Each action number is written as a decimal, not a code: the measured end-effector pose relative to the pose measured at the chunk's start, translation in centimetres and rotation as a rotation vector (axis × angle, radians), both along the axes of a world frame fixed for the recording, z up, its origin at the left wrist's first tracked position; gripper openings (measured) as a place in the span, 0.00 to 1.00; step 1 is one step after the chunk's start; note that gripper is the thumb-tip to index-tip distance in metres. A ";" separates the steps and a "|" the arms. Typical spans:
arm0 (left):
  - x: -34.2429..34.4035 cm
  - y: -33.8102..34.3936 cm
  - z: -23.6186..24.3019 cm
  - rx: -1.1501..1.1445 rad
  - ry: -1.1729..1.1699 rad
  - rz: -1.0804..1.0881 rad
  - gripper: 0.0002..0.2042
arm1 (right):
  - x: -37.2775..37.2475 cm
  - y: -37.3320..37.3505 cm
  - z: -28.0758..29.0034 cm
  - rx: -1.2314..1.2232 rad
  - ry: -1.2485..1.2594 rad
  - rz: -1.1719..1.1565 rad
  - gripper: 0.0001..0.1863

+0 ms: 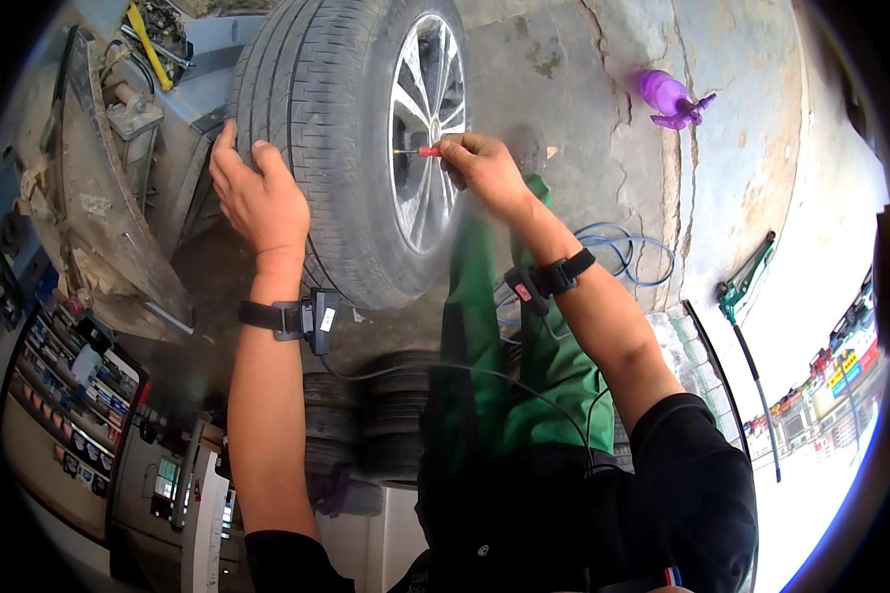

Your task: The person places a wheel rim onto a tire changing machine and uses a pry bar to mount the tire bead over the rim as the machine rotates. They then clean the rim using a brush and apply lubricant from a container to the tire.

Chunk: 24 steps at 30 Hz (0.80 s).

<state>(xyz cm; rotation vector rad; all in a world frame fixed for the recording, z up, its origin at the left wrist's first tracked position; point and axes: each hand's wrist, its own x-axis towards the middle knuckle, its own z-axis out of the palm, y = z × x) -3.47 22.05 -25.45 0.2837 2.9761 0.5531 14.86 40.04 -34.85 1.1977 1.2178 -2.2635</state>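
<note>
A car wheel stands upright before me, its black tyre (pixel 331 188) turned tread-side to the left and its silver alloy rim (pixel 413 212) facing right. My left hand (pixel 259 193) is at the left edge of the tread, fingers stretched out and somewhat apart, holding nothing; whether the palm presses on the rubber I cannot tell. In my right hand (pixel 480 168) a small red-handled tool with a thin shaft (pixel 429 152) is pinched between thumb and fingers. The shaft points left into a gap between the rim's spokes. Where its tip ends is hard to make out.
Left of the wheel is a dirty car body part (pixel 109 212), with a yellow-handled tool (pixel 148 44) above it. On the cracked floor lie a purple spray bottle (pixel 666 96), a blue hose (pixel 628 252) and a green jack with a long handle (pixel 747 282). Stacked tyres (pixel 391 415) are below.
</note>
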 end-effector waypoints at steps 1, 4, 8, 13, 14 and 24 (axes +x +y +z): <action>0.1 0.0 0.0 -0.007 0.005 -0.004 0.25 | -0.2 0.0 0.1 -0.038 -0.019 -0.005 0.17; -0.1 -0.1 0.0 -0.016 0.015 -0.015 0.26 | -0.8 0.6 -0.4 -0.214 -0.083 -0.036 0.17; -0.1 -0.3 -0.2 -0.017 0.056 -0.046 0.25 | -1.6 1.2 -0.8 -0.272 -0.131 0.044 0.19; 0.0 -0.3 0.2 -0.023 0.073 -0.058 0.24 | -0.8 0.4 -0.3 -0.017 0.045 0.094 0.14; -0.1 -0.3 0.0 -0.018 0.080 -0.052 0.24 | -0.5 0.0 -0.9 0.060 0.091 0.104 0.13; 0.1 -1.6 0.3 -0.028 0.043 -0.010 0.26 | -2.0 0.1 -0.9 -0.263 -0.055 0.077 0.14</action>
